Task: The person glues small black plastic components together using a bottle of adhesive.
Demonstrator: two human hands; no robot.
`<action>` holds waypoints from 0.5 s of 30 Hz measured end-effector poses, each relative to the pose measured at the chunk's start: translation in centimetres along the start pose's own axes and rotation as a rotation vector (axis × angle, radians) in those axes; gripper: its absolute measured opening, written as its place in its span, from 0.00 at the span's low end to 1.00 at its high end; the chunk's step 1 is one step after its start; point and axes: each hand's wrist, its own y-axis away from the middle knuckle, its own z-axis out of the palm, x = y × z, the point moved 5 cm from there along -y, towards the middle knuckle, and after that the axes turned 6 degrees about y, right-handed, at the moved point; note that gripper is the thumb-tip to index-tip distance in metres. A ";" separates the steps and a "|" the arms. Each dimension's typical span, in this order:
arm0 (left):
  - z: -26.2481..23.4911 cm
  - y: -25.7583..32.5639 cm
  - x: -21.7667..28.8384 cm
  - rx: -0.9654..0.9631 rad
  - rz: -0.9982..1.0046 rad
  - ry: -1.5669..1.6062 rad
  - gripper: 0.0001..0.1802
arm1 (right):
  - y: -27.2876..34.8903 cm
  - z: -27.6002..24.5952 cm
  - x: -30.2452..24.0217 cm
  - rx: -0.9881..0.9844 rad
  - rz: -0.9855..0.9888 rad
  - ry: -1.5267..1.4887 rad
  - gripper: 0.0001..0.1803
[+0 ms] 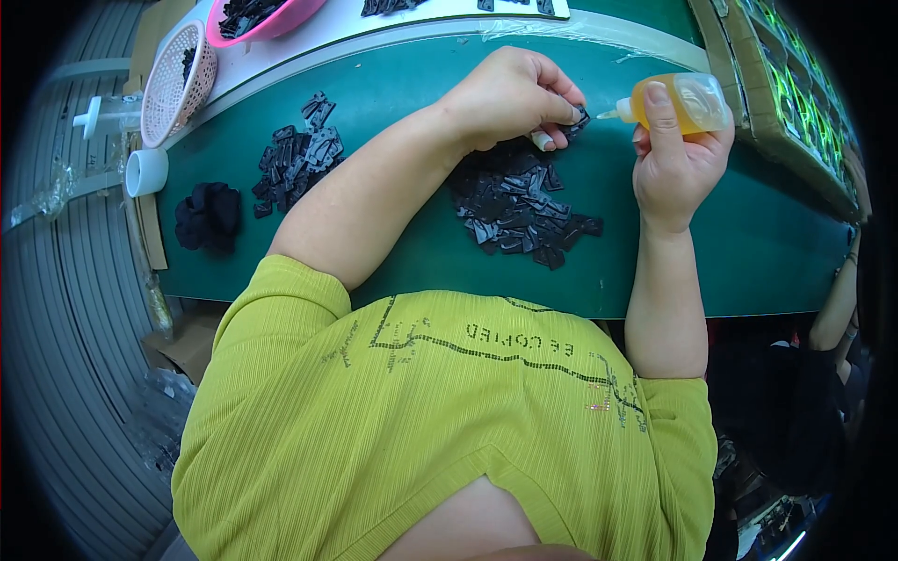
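My left hand (513, 95) pinches a small flat black plastic piece (581, 122) between thumb and fingers, and a white wrap shows on one fingertip. Gripped in my right hand (681, 173) is a clear squeeze bottle (700, 101) of amber liquid, tilted onto its side. Its thin nozzle points left at the black piece; whether the tip touches it is too small to tell. Below my left hand lies a loose pile of similar black pieces (524, 208) on the green tabletop (402, 243). Left of my left forearm is a second pile of black pieces (297, 161).
Black cloth (208, 217) lies at the left, near a white ring-shaped roll (146, 173). Behind stand a pink mesh basket (178, 89) and a pink basin (281, 21) of black parts. A carton (748, 98) with green strands borders the right. Another person's arm (835, 299) shows there.
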 end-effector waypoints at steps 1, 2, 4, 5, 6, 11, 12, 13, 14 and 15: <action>0.0 0.0 0.1 0.005 0.000 0.007 0.11 | 0.1 0.3 0.1 -0.040 0.020 -0.032 0.19; 0.0 0.1 0.1 0.010 -0.001 0.014 0.11 | 0.2 0.4 0.1 -0.040 0.020 -0.031 0.19; -0.1 -0.1 0.0 0.009 -0.003 0.014 0.11 | 0.3 0.7 0.0 -0.056 -0.027 0.032 0.15; -0.1 -0.1 0.0 0.007 -0.005 0.014 0.11 | 0.4 0.7 0.1 -0.056 -0.027 0.032 0.15; -0.1 -0.1 0.0 0.009 -0.006 0.014 0.11 | 0.4 0.8 0.1 -0.065 -0.032 0.032 0.15; -0.2 -0.1 -0.1 0.013 -0.009 0.011 0.10 | 0.6 0.8 0.1 -0.110 -0.015 0.072 0.19; -0.1 -0.1 -0.1 0.014 -0.009 0.011 0.10 | 0.6 0.9 0.2 -0.110 -0.010 0.064 0.19; -0.1 0.0 0.0 0.015 -0.008 0.010 0.10 | 0.7 0.9 0.2 -0.110 -0.004 0.056 0.19; -0.1 0.0 0.0 0.016 -0.008 0.009 0.10 | 0.7 0.9 0.2 -0.111 -0.004 0.056 0.19; -0.1 0.0 0.0 0.016 -0.007 0.009 0.10 | 0.7 0.9 0.1 -0.119 -0.013 0.079 0.19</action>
